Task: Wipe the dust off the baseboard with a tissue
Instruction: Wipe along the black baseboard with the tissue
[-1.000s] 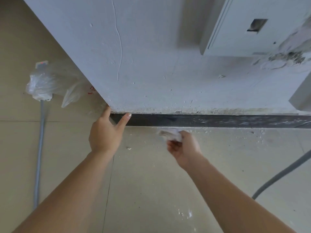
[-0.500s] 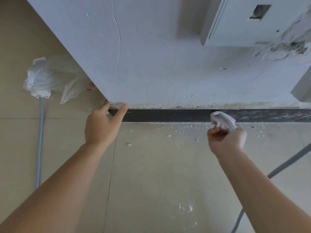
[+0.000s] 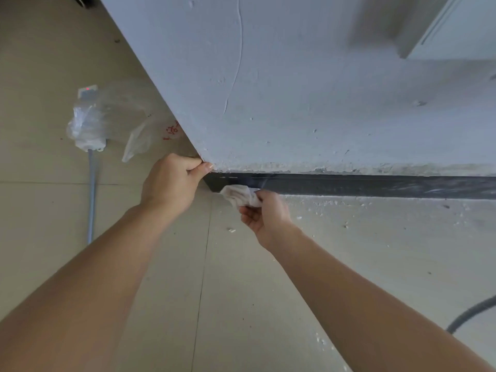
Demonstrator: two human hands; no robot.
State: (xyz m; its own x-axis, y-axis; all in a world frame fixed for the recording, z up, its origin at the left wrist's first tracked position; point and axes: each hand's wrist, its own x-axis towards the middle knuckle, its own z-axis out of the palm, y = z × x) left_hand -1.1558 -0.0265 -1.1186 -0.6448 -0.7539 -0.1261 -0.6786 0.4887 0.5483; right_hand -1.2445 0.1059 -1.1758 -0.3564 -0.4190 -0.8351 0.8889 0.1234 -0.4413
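- The left hand [image 3: 171, 183] reaches forward on a nearly straight arm. Its fingers are curled close together round the wall corner [image 3: 216, 157], thumb tip pressed on the near face.
- The right hand [image 3: 264, 213] is turned palm up and leftward, pinching a crumpled tissue [image 3: 239, 196] between fingers and thumb.
- The tissue juts out left of those fingertips, touching the left end of the dark baseboard [image 3: 349, 185], just below the left thumb.
- Plaster crumbs [image 3: 330, 203] lie right of the right fingers.
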